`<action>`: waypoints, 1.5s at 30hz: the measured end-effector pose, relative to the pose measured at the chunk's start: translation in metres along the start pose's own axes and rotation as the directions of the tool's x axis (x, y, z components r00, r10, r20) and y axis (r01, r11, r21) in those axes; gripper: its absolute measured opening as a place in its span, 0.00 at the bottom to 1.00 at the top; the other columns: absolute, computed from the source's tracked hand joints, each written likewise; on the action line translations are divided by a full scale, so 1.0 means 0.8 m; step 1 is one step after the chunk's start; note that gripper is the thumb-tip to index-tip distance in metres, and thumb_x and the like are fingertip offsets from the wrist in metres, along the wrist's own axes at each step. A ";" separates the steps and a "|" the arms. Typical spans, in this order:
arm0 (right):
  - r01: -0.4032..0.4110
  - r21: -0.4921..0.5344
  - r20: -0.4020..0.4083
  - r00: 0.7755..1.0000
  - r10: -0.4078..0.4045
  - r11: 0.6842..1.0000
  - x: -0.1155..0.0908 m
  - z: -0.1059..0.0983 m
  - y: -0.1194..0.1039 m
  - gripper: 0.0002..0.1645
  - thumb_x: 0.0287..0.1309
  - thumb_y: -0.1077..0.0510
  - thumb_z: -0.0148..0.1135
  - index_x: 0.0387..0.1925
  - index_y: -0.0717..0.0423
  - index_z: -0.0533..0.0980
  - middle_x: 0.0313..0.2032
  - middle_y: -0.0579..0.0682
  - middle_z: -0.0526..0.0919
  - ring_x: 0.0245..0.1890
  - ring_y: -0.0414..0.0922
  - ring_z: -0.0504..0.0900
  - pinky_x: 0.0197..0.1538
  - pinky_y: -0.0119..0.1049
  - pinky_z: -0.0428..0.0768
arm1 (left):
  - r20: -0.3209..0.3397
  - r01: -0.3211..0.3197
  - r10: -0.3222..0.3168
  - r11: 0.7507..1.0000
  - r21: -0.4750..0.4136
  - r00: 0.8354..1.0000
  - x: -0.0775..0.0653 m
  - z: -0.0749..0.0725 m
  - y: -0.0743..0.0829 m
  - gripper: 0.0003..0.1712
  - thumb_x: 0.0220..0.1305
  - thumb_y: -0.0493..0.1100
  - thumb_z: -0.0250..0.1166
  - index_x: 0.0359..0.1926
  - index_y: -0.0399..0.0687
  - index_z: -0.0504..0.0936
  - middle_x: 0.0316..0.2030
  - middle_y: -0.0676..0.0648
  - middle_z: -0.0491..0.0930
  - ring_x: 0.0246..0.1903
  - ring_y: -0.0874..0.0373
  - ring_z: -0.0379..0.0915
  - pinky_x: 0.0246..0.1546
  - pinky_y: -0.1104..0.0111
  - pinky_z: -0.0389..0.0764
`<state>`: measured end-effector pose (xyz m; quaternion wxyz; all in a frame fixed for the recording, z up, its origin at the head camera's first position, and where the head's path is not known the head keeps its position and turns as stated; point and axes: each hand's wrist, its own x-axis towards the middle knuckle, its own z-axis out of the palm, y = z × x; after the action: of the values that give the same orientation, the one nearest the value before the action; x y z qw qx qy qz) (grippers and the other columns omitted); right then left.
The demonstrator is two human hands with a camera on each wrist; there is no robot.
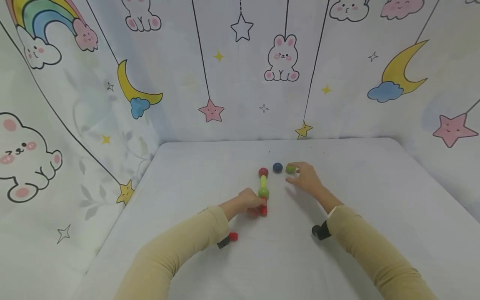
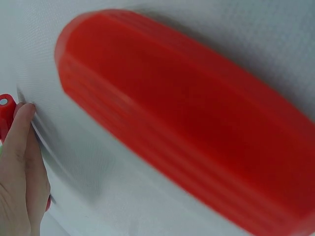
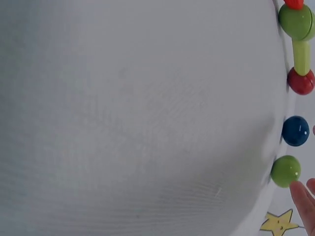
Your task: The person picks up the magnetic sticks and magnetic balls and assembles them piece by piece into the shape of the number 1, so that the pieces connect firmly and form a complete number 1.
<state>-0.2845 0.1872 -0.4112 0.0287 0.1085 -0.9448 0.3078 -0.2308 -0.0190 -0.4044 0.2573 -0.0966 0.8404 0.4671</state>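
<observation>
A row of joined toy pieces lies on the table: a red ball point(image 1: 263, 171), a yellow-green stick point(image 1: 263, 182), a green ball point(image 1: 263, 193) and a red stick point(image 1: 264, 209). My left hand point(image 1: 247, 201) grips the red stick at the near end, its fingers partly hiding it. To the right, my right hand point(image 1: 308, 179) reaches with thumb and finger apart, a fingertip right at a loose green ball point(image 3: 286, 171). Between that ball and the row sits a dark blue ball point(image 1: 277, 167). Another red piece point(image 2: 187, 118), grooved along its side, lies under my left wrist.
A white cloth covers the table point(image 1: 180, 166). Behind it and at the sides hang white curtains point(image 1: 240, 83) printed with stars, moons and bunnies. Small black devices point(image 1: 320, 231) sit at both wrists.
</observation>
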 end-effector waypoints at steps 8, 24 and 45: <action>-0.025 -0.025 0.009 1.000 0.025 0.999 0.008 0.001 0.009 0.32 0.50 0.60 0.65 0.57 0.65 0.67 0.57 0.67 0.67 0.50 0.62 0.71 0.51 0.51 0.72 | 0.008 -0.002 0.002 1.000 0.001 1.000 0.000 0.001 -0.001 0.09 0.55 0.37 0.65 0.32 0.37 0.74 0.25 0.43 0.79 0.25 0.54 0.79 0.29 0.67 0.81; -0.042 -0.079 0.052 0.998 0.046 0.996 0.027 0.009 0.018 0.35 0.46 0.63 0.67 0.58 0.64 0.67 0.58 0.66 0.66 0.54 0.60 0.68 0.57 0.52 0.67 | 0.009 0.007 -0.007 1.000 -0.001 1.000 0.006 0.000 -0.003 0.10 0.54 0.38 0.66 0.32 0.37 0.74 0.24 0.44 0.80 0.25 0.55 0.79 0.28 0.67 0.81; 0.010 -0.111 0.102 0.995 0.001 0.994 0.035 0.011 0.016 0.21 0.51 0.64 0.61 0.49 0.65 0.75 0.46 0.65 0.77 0.46 0.58 0.75 0.50 0.48 0.74 | 0.002 0.013 -0.013 0.999 0.038 1.000 0.002 -0.001 0.000 0.09 0.54 0.39 0.66 0.31 0.37 0.76 0.23 0.45 0.80 0.25 0.55 0.79 0.26 0.69 0.81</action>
<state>-0.3149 0.1868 -0.4219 -0.0130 0.1246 -0.9605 0.2484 -0.2325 -0.0195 -0.4051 0.2630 -0.0965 0.8483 0.4494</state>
